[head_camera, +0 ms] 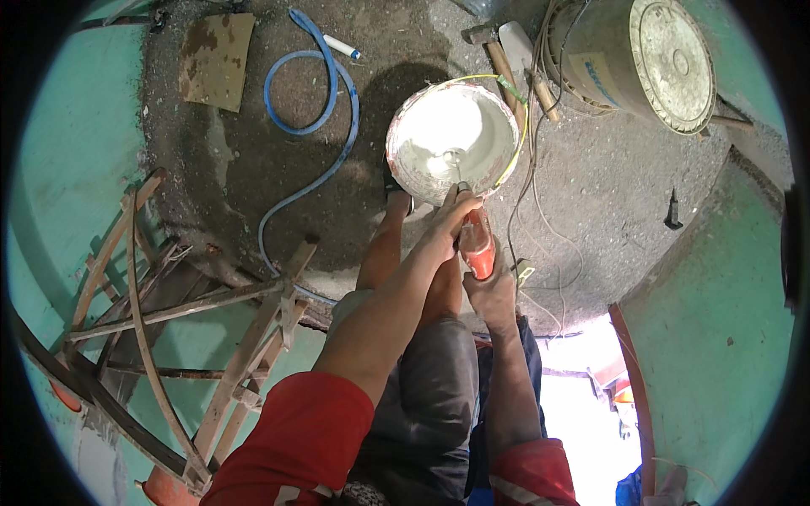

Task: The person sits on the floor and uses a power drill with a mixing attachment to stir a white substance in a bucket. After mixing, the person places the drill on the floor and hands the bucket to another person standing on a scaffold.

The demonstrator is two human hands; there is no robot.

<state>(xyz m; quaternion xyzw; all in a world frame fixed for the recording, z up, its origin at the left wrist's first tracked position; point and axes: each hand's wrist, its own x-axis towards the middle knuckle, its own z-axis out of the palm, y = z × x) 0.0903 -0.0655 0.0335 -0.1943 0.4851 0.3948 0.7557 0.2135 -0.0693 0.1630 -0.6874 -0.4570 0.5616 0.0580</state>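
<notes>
A red power drill [478, 245] is held in both hands, its nose pointing away from me into a round bucket [396, 166]. My left hand [448, 222] wraps the front of the drill near the chuck [464, 186]. Around the drill's rear is my right hand [492, 292], its fingers partly hidden. From the chuck a thin metal shaft [458, 172] reaches into a white, brightly lit mix [443, 126]; the shaft's end is hard to make out. White and reddish residue crusts the bucket's rim. A yellow bail handle [523, 142] with a green grip leans along its right side.
Wooden trestles [221, 310] stand at left. A blue hose [354, 120] coils beside a stained board [215, 60]. Right of the bucket lie a hammer [500, 63], a trowel [519, 47] and trailing cords [533, 164]. A large lidded bucket [674, 63] stands at upper right by green walls [709, 253].
</notes>
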